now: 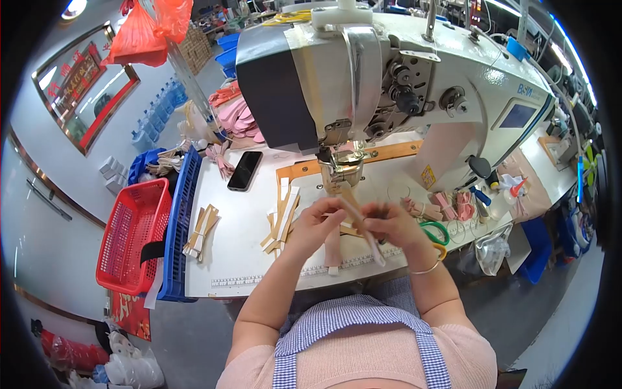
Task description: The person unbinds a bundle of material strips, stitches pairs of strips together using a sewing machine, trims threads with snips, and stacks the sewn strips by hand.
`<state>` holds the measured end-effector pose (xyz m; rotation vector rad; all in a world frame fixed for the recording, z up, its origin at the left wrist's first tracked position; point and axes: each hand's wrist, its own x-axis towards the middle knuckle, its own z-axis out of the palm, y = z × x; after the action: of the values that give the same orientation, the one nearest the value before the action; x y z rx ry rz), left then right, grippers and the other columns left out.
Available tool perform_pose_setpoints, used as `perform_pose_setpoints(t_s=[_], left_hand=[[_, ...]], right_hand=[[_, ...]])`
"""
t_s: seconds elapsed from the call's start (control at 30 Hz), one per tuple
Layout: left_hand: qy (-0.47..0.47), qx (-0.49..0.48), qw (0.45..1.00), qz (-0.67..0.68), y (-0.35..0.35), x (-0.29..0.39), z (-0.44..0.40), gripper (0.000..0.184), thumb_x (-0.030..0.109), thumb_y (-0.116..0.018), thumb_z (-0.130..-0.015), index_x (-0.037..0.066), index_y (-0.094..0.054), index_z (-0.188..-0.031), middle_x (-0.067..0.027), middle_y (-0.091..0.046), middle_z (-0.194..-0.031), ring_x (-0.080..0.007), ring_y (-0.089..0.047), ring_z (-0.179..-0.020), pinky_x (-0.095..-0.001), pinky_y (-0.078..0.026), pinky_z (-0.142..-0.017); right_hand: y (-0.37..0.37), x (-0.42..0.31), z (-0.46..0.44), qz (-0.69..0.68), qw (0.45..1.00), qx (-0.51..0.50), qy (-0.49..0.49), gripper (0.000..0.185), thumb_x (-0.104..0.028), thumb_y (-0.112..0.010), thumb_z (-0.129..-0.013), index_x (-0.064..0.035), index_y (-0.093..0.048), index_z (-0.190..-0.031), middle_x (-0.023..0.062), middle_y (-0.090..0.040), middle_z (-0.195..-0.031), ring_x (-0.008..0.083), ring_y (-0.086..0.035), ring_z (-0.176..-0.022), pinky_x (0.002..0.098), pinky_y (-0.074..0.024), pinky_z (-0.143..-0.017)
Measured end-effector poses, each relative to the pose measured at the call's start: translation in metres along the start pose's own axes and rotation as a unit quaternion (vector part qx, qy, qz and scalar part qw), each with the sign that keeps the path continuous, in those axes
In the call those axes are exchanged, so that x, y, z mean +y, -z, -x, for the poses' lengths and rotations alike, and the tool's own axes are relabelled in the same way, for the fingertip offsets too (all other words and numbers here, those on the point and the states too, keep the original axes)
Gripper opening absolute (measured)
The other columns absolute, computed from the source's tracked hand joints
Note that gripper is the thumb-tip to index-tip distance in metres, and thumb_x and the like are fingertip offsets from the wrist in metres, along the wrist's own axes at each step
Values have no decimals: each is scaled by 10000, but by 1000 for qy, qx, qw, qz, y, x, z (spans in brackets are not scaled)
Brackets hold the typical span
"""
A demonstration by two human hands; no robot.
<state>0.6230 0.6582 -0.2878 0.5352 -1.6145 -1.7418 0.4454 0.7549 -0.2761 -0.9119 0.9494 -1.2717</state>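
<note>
In front of the sewing machine's needle area (pixel 343 170), both hands are at a narrow tan and white strip (pixel 372 243) slanting down toward the table edge. My left hand (pixel 316 225) pinches it near its upper part. My right hand (pixel 394 223), somewhat blurred, closes its fingers on the strip from the other side. A pinkish strip (pixel 332 251) lies below, between the hands. Left of my left hand is a loose pile of tan and white strips (pixel 282 217). Beside my right wrist is a green handle loop (pixel 434 231), with an orange one (pixel 442 250).
A tied strip bundle (pixel 202 231) and a black phone (pixel 245 170) lie at left. Beyond the table's left edge are a blue crate (pixel 179 227) and a red basket (pixel 134 236). Pink bundles (pixel 453 205) lie at right. A ruler tape (pixel 246 281) runs along the front.
</note>
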Motion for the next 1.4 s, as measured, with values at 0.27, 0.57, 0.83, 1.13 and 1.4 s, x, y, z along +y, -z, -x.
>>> perform_pose_setpoints(t_s=[0.27,0.57,0.83,1.13,1.4], left_hand=[[21,65,993,-95,-1,14,-28,231,201,-667,-783,39,-552,-664,18,-534,-592,-41,-461,-522,-185,-360,-472],[80,72,994,-35,11,33,-55,231,189,-681,-761,76,-523,-636,33,-463,-551,-42,-371,-458,-181,-267,-429],[93,81,991,-51,8,46,-60,242,236,-705,-733,26,-590,-696,22,-480,-548,-41,-380,-462,-185,-264,-415],[79,88,983,-140,-4,30,-13,198,197,-673,-769,18,-604,-718,2,-555,-594,-48,-459,-503,-185,-358,-464],[77,96,992,2,-14,-6,26,129,144,-635,-794,24,-611,-752,3,-578,-627,-41,-490,-546,-179,-395,-508]], right_hand=[[-25,-2,-14,123,989,64,42,177,-208,-581,-856,-36,-600,-820,-50,-475,-574,23,-404,-480,173,-306,-431],[-40,-15,-38,-53,994,85,40,194,-238,-597,-843,-80,-547,-742,-42,-489,-594,24,-404,-469,175,-288,-416],[-36,-5,-48,-55,992,88,70,184,-240,-600,-840,-93,-555,-740,-50,-483,-571,30,-394,-436,185,-285,-390],[-19,18,-14,120,992,37,-12,225,-249,-546,-874,-33,-582,-825,-10,-540,-618,37,-458,-500,178,-325,-414],[-23,28,9,52,998,30,-13,252,-264,-531,-883,-22,-598,-902,48,-635,-738,43,-533,-601,153,-347,-453]])
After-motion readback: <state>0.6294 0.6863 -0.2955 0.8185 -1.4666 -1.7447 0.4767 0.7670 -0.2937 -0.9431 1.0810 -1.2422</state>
